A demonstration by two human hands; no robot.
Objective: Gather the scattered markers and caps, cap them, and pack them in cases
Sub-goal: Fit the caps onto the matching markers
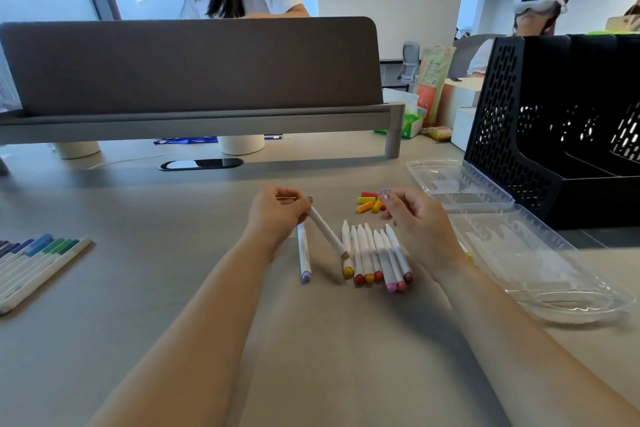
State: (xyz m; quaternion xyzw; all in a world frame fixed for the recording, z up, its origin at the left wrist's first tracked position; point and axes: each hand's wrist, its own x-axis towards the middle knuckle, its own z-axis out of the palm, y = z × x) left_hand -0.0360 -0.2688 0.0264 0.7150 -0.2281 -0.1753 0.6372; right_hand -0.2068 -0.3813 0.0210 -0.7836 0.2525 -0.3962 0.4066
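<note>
Mid-bench (pixel 173 288), a row of markers (pixel 375 255) side by side, lengthwise front to back. Just behind the row, a small heap of loose caps (pixel 369 203). Left of the row, the left hand (pixel 277 215) gripping a marker (pixel 327 232) slanted toward the row, a second marker (pixel 304 253) beneath. Right of the caps, the right hand (pixel 419 218) pinching a cap (pixel 386 191). Farther right, an open case (pixel 519 246), a file rack (pixel 554 121) behind it. Far left, a packed marker set (pixel 34 263). Along the back, a desk partition (pixel 194 62).
</note>
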